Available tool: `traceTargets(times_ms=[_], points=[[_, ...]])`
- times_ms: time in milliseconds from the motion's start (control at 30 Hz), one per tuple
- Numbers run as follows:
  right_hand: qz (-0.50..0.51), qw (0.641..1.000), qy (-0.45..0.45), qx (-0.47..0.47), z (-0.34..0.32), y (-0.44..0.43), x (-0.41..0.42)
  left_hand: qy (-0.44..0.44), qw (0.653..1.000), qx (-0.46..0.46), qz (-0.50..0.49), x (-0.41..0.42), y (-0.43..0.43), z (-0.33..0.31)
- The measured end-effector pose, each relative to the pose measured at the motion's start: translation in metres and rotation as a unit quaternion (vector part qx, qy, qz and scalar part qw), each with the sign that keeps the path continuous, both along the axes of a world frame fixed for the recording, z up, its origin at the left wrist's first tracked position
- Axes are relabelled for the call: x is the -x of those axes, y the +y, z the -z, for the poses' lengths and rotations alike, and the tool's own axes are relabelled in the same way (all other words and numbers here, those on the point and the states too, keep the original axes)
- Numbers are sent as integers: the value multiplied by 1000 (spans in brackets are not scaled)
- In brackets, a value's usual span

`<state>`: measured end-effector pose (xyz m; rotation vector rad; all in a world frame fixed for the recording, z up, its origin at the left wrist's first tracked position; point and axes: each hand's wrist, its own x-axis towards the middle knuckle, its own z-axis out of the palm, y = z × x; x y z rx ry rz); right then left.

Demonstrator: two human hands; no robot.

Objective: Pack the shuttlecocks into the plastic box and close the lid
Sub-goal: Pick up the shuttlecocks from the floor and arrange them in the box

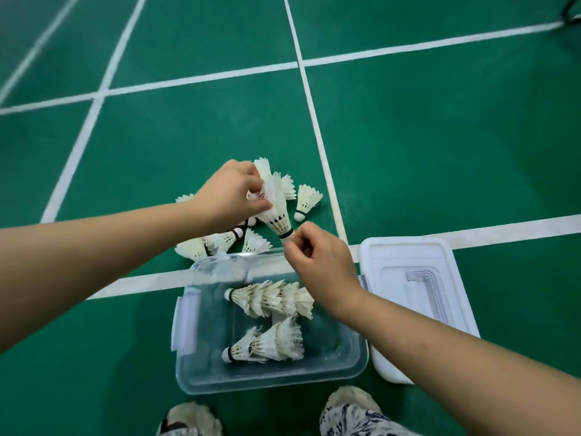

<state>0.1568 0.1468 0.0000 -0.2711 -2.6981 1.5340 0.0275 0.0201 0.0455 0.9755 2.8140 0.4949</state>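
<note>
A clear plastic box (355,357) stands open on the green court floor, with two nested stacks of white shuttlecocks (270,298) lying inside. Above its far edge, a stack of nested shuttlecocks (278,215) is held between both hands. My left hand (231,196) grips its feather end. My right hand (317,259) pinches its cork tip. Loose shuttlecocks (306,199) lie on the floor beyond the box, some hidden under my left hand. The white lid (418,294) lies flat to the right of the box.
White court lines (314,121) cross the green floor. My two patterned shoes (352,410) are at the bottom edge, just in front of the box. A dark curved object (570,11) shows at the top right corner.
</note>
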Motion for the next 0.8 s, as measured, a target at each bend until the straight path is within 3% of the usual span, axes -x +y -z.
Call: traceTargets(times_ms=[133,233,500,800], points=[[7,1000,20,-2,-8,-3,-2,27,998,-6,60,-23,-16,-16],[-45,998,-1,-40,-10,-8,-6,29,993,-9,112,-42,-31,-14],[-160,980,-27,-116,-3,-23,-19,-38,997,-19,64,-81,-61,20],[-211,969,-32,-127,13,-19,-21,-27,994,-20,108,-91,-64,39]])
